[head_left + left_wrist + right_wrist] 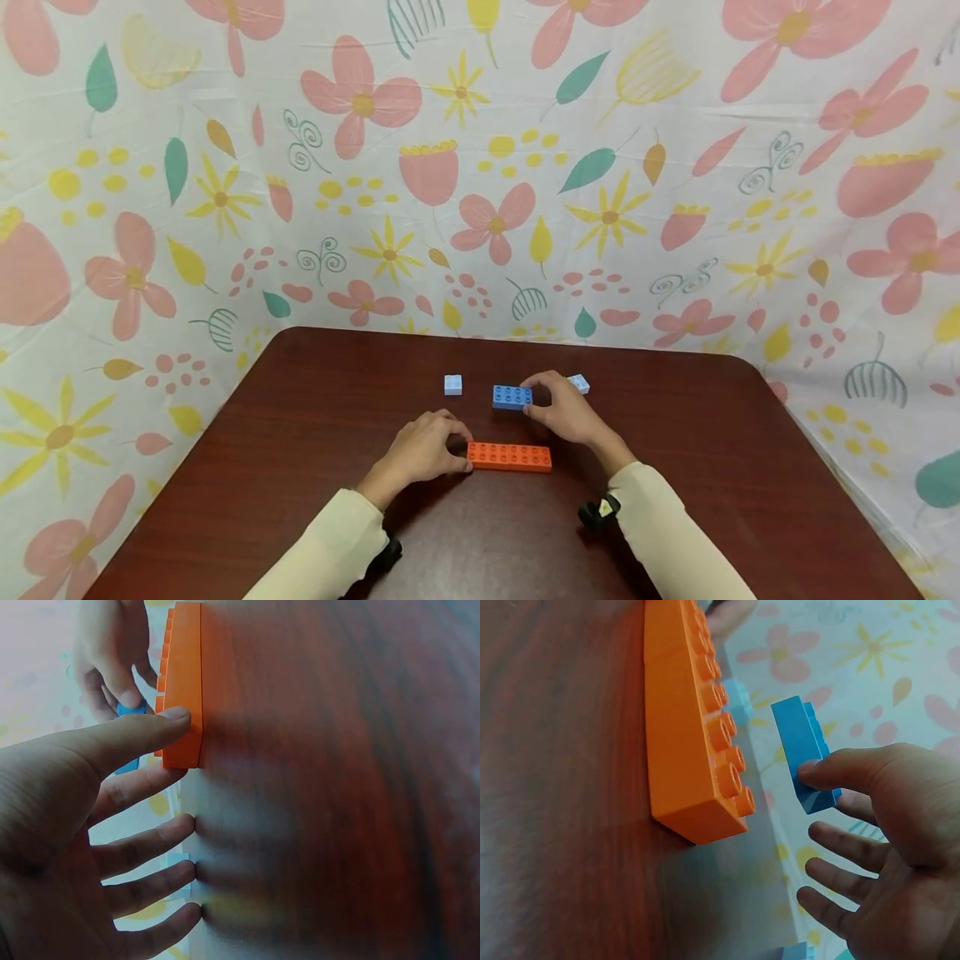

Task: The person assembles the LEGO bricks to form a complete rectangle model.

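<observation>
My left hand (423,448) pinches the left end of an orange row of toy building bricks (510,457), two studs deep, lying along the table. Its thumb presses the near side, while the other three fingertips reach down to the tabletop in the left wrist view. A seam crosses the orange side (679,742) in the right wrist view, as between two bricks end to end. Beyond that row, my right hand (564,408) holds a blue eight-stud brick (512,397) by its right end between thumb and index finger. Its other fingers are spread loosely.
Two small light blue bricks lie farther back on the dark brown table (337,383): one light blue brick (453,385) left of the blue brick, another light blue brick (579,383) just behind my right hand. A flower-printed cloth (495,275) hangs behind the table.
</observation>
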`<move>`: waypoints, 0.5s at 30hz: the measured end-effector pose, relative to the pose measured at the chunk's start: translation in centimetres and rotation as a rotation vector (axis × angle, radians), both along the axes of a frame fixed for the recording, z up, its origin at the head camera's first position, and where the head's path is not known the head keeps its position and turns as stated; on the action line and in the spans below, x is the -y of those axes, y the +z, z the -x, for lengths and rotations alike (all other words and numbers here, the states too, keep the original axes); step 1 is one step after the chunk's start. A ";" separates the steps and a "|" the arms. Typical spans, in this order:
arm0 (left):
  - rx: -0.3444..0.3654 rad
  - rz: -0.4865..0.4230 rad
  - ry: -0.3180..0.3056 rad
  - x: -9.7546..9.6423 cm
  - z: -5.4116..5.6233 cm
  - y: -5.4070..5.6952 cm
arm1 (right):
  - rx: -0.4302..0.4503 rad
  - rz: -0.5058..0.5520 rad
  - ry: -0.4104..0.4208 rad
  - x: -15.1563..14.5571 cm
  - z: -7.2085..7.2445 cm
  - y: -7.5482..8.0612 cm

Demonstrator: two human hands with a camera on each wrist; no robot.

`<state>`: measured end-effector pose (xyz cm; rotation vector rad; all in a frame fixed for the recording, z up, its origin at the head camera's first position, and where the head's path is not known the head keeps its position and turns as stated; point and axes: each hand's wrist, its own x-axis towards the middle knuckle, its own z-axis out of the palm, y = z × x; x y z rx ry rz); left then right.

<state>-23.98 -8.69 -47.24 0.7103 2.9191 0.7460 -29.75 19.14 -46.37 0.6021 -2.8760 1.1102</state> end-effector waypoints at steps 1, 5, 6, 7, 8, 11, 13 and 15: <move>0.001 0.003 -0.001 0.0 0.0 0.0 | -0.003 0.004 0.003 -0.2 -0.5 0.1; -0.003 0.005 -0.003 -0.1 0.0 0.0 | -0.022 0.021 0.006 -0.6 -2.1 0.3; -0.003 0.002 -0.002 -0.1 0.0 0.0 | -0.026 0.026 0.005 -0.6 -2.4 0.4; -0.005 0.002 -0.002 -0.1 -0.1 0.0 | -0.032 0.030 0.009 -0.7 -2.8 0.4; -0.004 -0.001 0.000 -0.1 -0.1 0.1 | -0.032 0.039 0.012 -0.7 -3.1 0.5; -0.003 0.001 0.004 -0.1 -0.1 0.1 | -0.031 0.052 0.017 -0.7 -4.1 0.6; -0.006 0.006 0.005 -0.1 0.0 0.0 | -0.029 0.058 0.021 -0.6 -4.6 0.5; -0.004 0.005 0.006 -0.1 0.0 -0.1 | -0.030 0.065 0.026 -0.6 -5.2 0.4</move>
